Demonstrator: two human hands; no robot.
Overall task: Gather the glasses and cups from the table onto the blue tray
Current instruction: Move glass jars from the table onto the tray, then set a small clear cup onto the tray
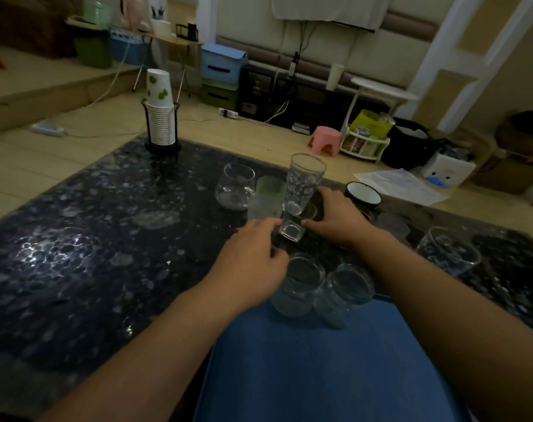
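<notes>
The blue tray (320, 360) lies at the near table edge between my forearms. Two clear glasses (301, 284) (346, 292) stand on its far end. Just beyond it a tall patterned glass (303, 190) leans slightly. My left hand (253, 260) pinches this glass's base from the left. My right hand (338, 217) curls around a short glass (310, 211) right behind the tall one, thumb near the tall glass's base. On the table also stand a round glass mug (235, 187), a green frosted cup (269, 193), a black enamel cup (364, 193) and a wide clear glass (447, 251).
The dark pebble-patterned table (92, 254) carries a stack of paper cups in a black holder (160, 117) at its far left corner. Beyond the table are a pink stool (324, 141), a white rack, bags and storage boxes on the floor.
</notes>
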